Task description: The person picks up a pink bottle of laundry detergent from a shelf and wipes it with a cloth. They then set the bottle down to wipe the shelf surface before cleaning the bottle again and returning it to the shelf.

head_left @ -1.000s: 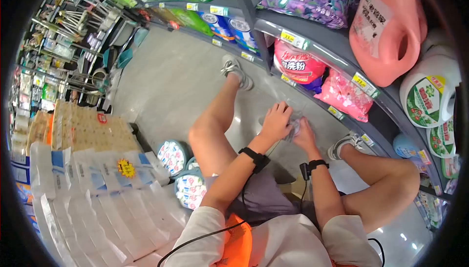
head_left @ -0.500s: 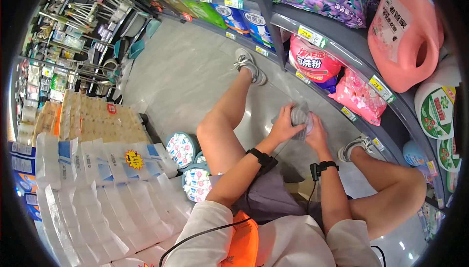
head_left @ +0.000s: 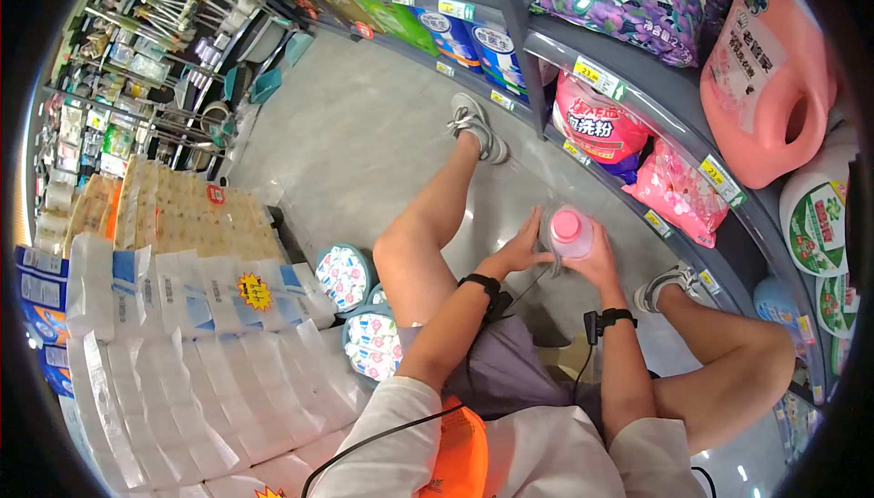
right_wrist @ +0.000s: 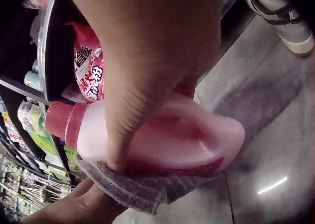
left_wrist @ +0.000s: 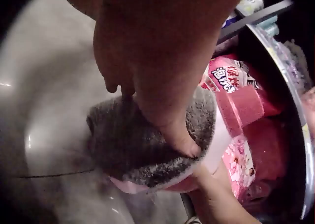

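A pale pink bottle (right_wrist: 167, 135) with a darker pink screw cap (head_left: 568, 224) is between both hands, its cap toward the head camera. My right hand (head_left: 596, 259) grips it by the body, thumb along one side in the right wrist view. On the opposite side, my left hand (head_left: 521, 248) holds a grey striped cloth (left_wrist: 147, 140) against the bottle. The thumb lies over the cloth near its edge in the left wrist view; most of that hand's fingers are hidden. In the right wrist view the cloth (right_wrist: 142, 189) runs along the bottle's lower side.
Curved shelves (head_left: 669, 102) at the right bear washing powder bags (head_left: 596, 120) and a large pink jug (head_left: 769, 88). Tissue packs (head_left: 209, 298) are stacked at the left, beside round patterned tubs (head_left: 341, 275). The person's legs spread to either side of the hands.
The hands were close together over the cloth; now they are further apart, either side of the bottle. The bottle's pink cap has come into view, and the head view has shifted a little.
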Action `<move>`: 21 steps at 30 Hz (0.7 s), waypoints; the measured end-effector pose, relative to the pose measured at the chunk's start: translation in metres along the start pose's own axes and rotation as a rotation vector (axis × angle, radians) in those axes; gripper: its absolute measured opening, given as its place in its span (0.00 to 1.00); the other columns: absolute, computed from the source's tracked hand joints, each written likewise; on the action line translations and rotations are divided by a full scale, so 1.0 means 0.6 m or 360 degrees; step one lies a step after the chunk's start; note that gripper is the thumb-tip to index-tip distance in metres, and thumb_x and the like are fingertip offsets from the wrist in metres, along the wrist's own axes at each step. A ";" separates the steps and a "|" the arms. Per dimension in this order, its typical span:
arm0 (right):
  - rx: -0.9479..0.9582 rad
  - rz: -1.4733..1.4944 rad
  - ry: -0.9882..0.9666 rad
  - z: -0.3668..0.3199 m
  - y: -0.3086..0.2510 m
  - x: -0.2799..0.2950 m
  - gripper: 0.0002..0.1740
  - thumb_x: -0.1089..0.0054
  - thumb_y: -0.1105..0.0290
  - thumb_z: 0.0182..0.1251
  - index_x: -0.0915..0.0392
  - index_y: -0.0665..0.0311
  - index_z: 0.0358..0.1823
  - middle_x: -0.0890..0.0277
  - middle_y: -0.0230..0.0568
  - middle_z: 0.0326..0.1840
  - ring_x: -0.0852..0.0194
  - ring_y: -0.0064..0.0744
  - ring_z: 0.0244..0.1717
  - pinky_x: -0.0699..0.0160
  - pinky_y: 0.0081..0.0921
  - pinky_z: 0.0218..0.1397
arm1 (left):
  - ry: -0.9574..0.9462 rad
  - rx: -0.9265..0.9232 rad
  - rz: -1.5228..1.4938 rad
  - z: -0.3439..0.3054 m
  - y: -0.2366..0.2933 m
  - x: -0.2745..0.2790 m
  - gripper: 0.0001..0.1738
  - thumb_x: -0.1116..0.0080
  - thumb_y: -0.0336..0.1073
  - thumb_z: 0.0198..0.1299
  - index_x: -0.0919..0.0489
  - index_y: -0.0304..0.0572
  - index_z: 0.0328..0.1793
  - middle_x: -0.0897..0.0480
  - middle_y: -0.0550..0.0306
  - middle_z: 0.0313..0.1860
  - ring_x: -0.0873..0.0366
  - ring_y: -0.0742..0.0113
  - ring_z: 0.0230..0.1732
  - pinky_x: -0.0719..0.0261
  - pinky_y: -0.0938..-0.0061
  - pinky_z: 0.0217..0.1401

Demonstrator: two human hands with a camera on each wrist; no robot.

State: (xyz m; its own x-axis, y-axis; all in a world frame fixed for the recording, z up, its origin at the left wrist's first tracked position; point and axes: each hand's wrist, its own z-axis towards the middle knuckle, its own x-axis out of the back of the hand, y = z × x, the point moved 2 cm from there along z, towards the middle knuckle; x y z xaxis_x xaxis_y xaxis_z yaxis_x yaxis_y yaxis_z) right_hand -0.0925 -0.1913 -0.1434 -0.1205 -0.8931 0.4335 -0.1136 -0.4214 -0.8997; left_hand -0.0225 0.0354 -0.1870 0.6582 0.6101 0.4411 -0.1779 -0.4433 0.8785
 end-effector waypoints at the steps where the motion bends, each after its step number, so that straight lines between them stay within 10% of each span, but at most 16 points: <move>1: -0.0024 -0.0010 -0.0006 0.001 0.010 0.000 0.59 0.10 0.63 0.35 0.31 0.59 0.75 0.27 0.52 0.71 0.29 0.56 0.74 0.28 0.46 0.76 | 0.0006 -0.0002 0.0015 0.002 0.019 0.001 0.75 0.18 0.55 0.56 0.64 0.29 0.90 0.57 0.29 0.91 0.65 0.41 0.92 0.68 0.50 0.92; 7: -0.0066 0.0145 -0.0035 -0.003 0.073 -0.009 0.55 0.13 0.70 0.40 0.30 0.62 0.76 0.26 0.51 0.70 0.28 0.52 0.73 0.29 0.44 0.77 | 0.0157 -0.0265 0.0108 0.027 0.076 -0.014 0.72 0.22 0.58 0.59 0.61 0.30 0.90 0.53 0.32 0.90 0.65 0.39 0.92 0.77 0.49 0.92; 17: -0.0303 0.0943 0.0053 0.050 0.078 0.000 0.45 0.15 0.73 0.51 0.28 0.68 0.73 0.17 0.41 0.64 0.19 0.33 0.64 0.19 0.34 0.68 | 0.0203 -0.0240 -0.0208 0.134 -0.022 -0.010 0.76 0.25 0.69 0.53 0.59 0.29 0.90 0.52 0.26 0.89 0.60 0.32 0.90 0.62 0.48 0.91; 21: -0.0269 0.0879 0.0195 0.063 0.102 -0.012 0.40 0.15 0.73 0.55 0.26 0.70 0.70 0.16 0.40 0.60 0.18 0.29 0.60 0.18 0.32 0.66 | 0.0391 -0.0016 -0.0674 0.130 -0.079 -0.069 0.59 0.31 0.60 0.66 0.50 0.27 0.86 0.43 0.25 0.83 0.49 0.32 0.84 0.56 0.48 0.89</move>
State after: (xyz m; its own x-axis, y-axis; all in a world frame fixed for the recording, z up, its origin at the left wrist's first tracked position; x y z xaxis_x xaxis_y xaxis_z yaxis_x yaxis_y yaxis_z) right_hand -0.0612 -0.2166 -0.2036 -0.3184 -0.9441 -0.0852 -0.1558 0.1408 -0.9777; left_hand 0.0155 -0.0202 -0.2614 0.4820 0.8730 0.0737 0.0606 -0.1171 0.9913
